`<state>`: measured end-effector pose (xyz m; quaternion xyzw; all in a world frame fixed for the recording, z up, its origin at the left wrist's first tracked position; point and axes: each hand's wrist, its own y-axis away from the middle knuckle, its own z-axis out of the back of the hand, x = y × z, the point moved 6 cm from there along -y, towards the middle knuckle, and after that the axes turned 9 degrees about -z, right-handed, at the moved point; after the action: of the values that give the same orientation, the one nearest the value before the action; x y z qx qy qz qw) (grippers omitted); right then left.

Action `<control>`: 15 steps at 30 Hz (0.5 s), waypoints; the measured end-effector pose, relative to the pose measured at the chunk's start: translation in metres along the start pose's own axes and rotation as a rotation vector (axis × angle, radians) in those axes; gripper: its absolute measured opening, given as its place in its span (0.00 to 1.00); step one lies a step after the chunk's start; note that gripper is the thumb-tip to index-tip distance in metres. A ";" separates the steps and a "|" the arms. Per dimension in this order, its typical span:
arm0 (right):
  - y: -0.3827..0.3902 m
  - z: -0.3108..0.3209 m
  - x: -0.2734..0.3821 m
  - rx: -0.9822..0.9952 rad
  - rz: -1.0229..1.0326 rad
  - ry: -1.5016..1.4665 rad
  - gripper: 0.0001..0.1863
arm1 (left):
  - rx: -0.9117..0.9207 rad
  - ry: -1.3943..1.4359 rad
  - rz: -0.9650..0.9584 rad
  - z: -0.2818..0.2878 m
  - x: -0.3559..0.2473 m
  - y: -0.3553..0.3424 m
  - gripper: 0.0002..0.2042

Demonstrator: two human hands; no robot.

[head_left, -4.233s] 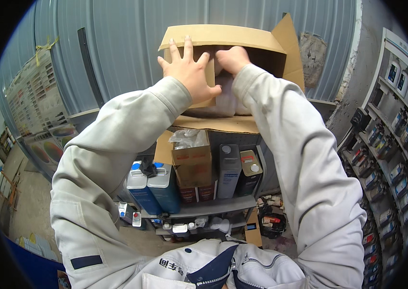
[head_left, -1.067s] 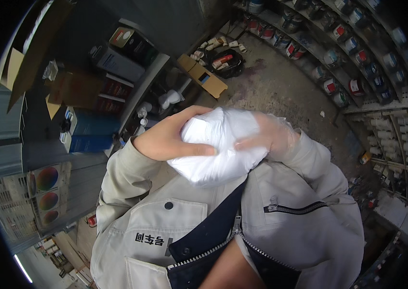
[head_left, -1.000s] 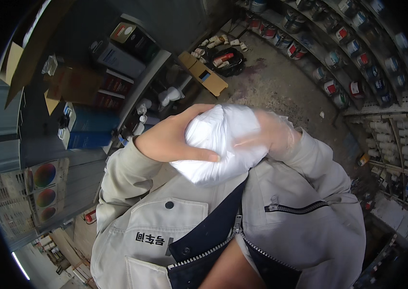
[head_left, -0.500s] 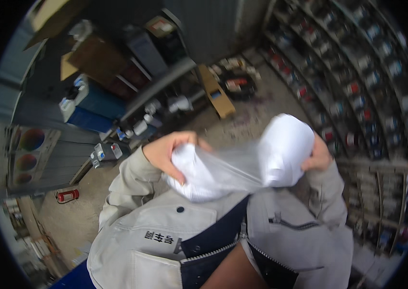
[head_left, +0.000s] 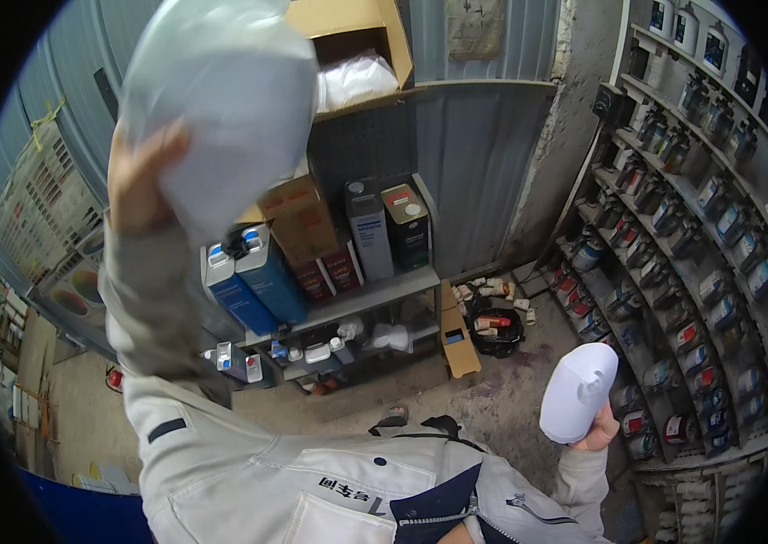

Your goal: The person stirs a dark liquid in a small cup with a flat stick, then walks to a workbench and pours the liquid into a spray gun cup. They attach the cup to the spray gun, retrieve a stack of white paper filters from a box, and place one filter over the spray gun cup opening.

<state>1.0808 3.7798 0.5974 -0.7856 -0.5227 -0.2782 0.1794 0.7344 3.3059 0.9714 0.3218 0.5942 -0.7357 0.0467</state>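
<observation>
My left hand (head_left: 146, 172) is raised high at the upper left, its fingers closed on a white bundle in thin clear plastic wrap (head_left: 234, 118). Motion blurs the bundle, and I cannot make out what is inside the wrap. Low on the right, my right hand (head_left: 599, 430) grips a smooth white cup-shaped thing (head_left: 574, 399) from its lower right side. The two white things are well apart. Just right of the raised bundle sits an open cardboard box (head_left: 399, 41) holding white plastic-wrapped stuff (head_left: 358, 80).
Below the box, a shelf (head_left: 357, 301) carries blue cans (head_left: 261, 281), a grey can (head_left: 368, 227) and a brown carton (head_left: 299, 218). Racks of small paint tins (head_left: 674, 254) line the right side. An open cardboard box (head_left: 458, 340) and a black bag (head_left: 497, 334) lie on the floor.
My hands have moved apart from in front of my chest. The left has gone up and left with the wrapped bundle; the right has dropped lower with the white cup-shaped thing. The view has tilted upward.
</observation>
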 end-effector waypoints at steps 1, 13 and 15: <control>-0.004 -0.009 -0.002 0.006 0.003 -0.005 0.44 | 0.149 0.022 0.163 0.001 0.009 -0.034 0.27; -0.010 -0.026 -0.020 -0.074 0.090 -0.028 0.45 | -0.013 -0.174 0.880 -0.011 0.229 -0.158 0.34; -0.010 -0.017 -0.026 -0.085 0.086 -0.036 0.43 | 0.032 -0.256 0.891 -0.008 0.246 -0.162 0.35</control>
<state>1.0592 3.7550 0.5947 -0.8192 -0.4794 -0.2779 0.1482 0.4714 3.4374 0.9773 0.4530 0.3760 -0.6868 0.4262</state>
